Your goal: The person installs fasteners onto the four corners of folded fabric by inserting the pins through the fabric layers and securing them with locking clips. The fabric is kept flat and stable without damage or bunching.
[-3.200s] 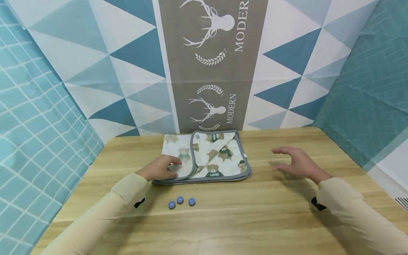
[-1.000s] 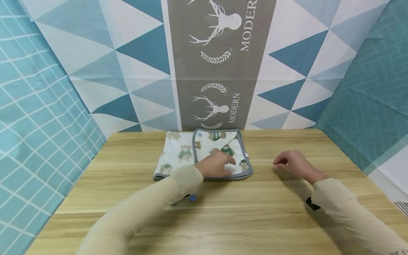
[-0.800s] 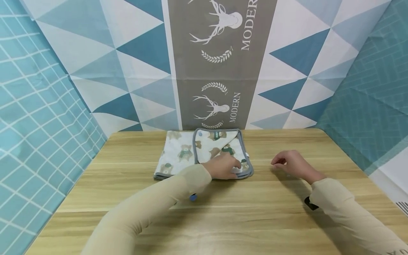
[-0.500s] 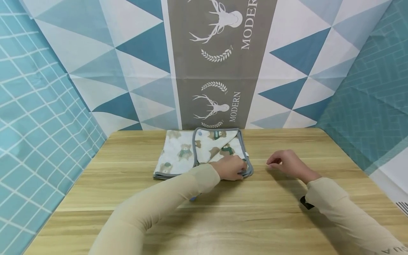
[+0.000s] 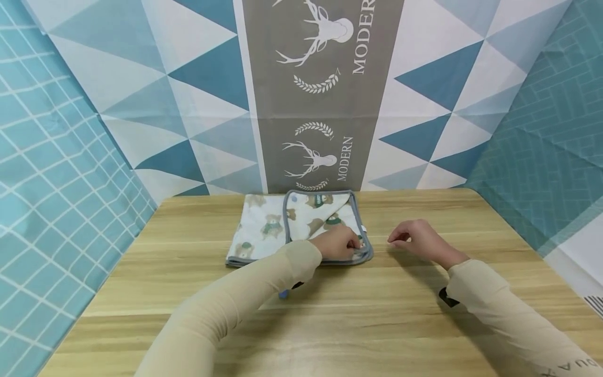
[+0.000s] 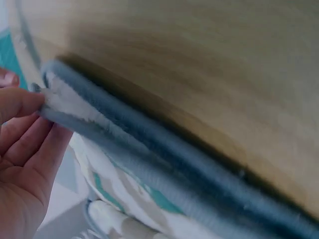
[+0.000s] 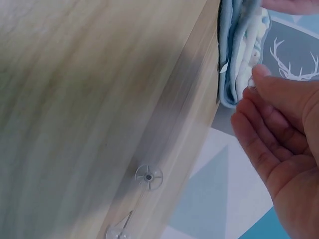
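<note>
A folded white baby blanket (image 5: 262, 230) with bear prints and grey binding lies at the back of the wooden table. My left hand (image 5: 335, 243) is at its front right corner. In the left wrist view, thumb and fingers pinch the upper layer's bound corner, and this edge stands apart from the layer below. To the right of the blanket, my right hand (image 5: 419, 242) hovers over the table with its fingers loosely bent and the thumb close to the fingertips. Nothing shows in its grasp.
A small blue round piece (image 5: 283, 294) pokes out beside my left sleeve. Two clear suction cups, one of them (image 7: 149, 177) near the middle, sit on the table in the right wrist view. A patterned cloth wall (image 5: 320, 104) rises behind the table.
My left hand has gone from the blanket's left side to its front right corner and taken hold there. My right hand has drifted left, its fingers closer together. The left sleeve now covers most blue pieces.
</note>
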`<state>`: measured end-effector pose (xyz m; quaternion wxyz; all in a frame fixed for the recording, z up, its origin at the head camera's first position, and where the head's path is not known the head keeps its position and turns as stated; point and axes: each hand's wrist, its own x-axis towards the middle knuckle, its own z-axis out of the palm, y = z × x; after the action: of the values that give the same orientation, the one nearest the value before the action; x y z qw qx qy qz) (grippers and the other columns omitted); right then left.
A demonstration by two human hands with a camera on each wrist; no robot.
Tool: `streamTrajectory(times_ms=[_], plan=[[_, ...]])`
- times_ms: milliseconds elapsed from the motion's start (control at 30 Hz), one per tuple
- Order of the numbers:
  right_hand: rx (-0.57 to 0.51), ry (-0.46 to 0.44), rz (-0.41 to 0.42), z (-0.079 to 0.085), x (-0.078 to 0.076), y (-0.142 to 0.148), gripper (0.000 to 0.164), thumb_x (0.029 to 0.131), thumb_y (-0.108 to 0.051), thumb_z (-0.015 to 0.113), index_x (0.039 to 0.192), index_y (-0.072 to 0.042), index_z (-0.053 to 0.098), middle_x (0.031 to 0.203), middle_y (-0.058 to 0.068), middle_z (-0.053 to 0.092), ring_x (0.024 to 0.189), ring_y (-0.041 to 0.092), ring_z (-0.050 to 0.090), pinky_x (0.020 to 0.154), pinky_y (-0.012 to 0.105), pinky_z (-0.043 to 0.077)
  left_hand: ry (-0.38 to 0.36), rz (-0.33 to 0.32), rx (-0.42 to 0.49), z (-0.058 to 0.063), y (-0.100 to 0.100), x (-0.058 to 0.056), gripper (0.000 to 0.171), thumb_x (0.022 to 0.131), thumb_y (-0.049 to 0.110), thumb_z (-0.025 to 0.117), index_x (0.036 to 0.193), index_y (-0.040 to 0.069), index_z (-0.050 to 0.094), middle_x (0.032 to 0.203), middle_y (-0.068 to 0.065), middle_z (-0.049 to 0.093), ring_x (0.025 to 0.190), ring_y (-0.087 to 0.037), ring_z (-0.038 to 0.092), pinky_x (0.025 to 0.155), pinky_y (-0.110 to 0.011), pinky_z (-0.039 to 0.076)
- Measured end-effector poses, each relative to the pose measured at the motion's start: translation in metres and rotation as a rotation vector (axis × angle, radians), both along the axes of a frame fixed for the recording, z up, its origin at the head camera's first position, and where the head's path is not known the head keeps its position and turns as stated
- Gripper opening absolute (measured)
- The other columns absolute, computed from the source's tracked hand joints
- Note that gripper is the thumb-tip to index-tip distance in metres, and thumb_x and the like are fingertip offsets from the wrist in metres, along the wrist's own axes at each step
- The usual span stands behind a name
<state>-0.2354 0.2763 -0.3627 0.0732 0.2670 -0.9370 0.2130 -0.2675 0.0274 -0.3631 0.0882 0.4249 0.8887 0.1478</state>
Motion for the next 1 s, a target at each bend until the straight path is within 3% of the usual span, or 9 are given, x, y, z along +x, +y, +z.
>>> streamTrajectory(times_ms=[200, 467, 633, 733, 867, 1000], plan=[[-0.020, 0.001, 0.016, -0.003, -0.001, -0.005, 0.008, 0.082, -0.005, 0.076, 0.088, -0.009, 0.077, 0.085, 0.001, 0.075, 0.075, 0.009, 0.067, 0.070, 0.030, 0.059, -0.187, 0.158, 0.179, 0.011, -0.008, -0.008, 0.019, 0.092, 0.004, 0.061, 0.103, 0.003, 0.076, 0.104, -0.012, 0.076, 0.095, -0.021, 0.071, 0.078, -0.020, 0.055], [-0.080, 0.054, 0.060, 0.006, -0.009, -0.022, 0.008, 0.083, -0.007, 0.076, 0.091, -0.009, 0.077, 0.087, 0.000, 0.076, 0.076, 0.008, 0.067, 0.072, 0.035, 0.059, -0.273, 0.364, 0.345, 0.025, -0.026, -0.020, 0.019, 0.094, 0.016, 0.065, 0.106, 0.006, 0.075, 0.110, -0.011, 0.075, 0.103, -0.023, 0.070, 0.085, -0.025, 0.056], [-0.120, 0.072, 0.092, 0.012, -0.013, -0.035, 0.010, 0.084, -0.008, 0.075, 0.093, -0.011, 0.078, 0.089, 0.001, 0.077, 0.078, 0.011, 0.069, 0.073, 0.036, 0.059, -0.271, 0.423, 0.408, 0.028, -0.035, -0.024, 0.020, 0.094, 0.018, 0.065, 0.108, 0.006, 0.074, 0.112, -0.010, 0.074, 0.107, -0.024, 0.069, 0.091, -0.029, 0.056], [-0.161, 0.068, 0.104, 0.015, -0.016, -0.043, 0.010, 0.084, -0.008, 0.075, 0.093, -0.012, 0.078, 0.090, 0.002, 0.077, 0.079, 0.012, 0.070, 0.074, 0.034, 0.060, -0.253, 0.444, 0.435, 0.029, -0.038, -0.025, 0.020, 0.094, 0.016, 0.065, 0.108, 0.006, 0.074, 0.109, -0.011, 0.074, 0.104, -0.023, 0.070, 0.087, -0.027, 0.056], [-0.206, 0.042, 0.101, 0.017, -0.020, -0.054, 0.009, 0.085, -0.010, 0.075, 0.093, -0.013, 0.078, 0.090, 0.003, 0.077, 0.081, 0.012, 0.072, 0.075, 0.025, 0.059, -0.231, 0.436, 0.453, 0.031, -0.040, -0.026, 0.020, 0.093, 0.014, 0.066, 0.108, 0.004, 0.074, 0.105, -0.013, 0.075, 0.098, -0.023, 0.071, 0.079, -0.024, 0.056], [-0.227, 0.013, 0.098, 0.016, -0.024, -0.061, 0.010, 0.086, -0.010, 0.074, 0.095, -0.009, 0.078, 0.092, 0.006, 0.077, 0.082, 0.016, 0.072, 0.076, 0.024, 0.059, -0.225, 0.432, 0.444, 0.033, -0.040, -0.025, 0.020, 0.094, 0.016, 0.065, 0.110, 0.006, 0.073, 0.105, -0.012, 0.074, 0.098, -0.023, 0.070, 0.079, -0.025, 0.056]])
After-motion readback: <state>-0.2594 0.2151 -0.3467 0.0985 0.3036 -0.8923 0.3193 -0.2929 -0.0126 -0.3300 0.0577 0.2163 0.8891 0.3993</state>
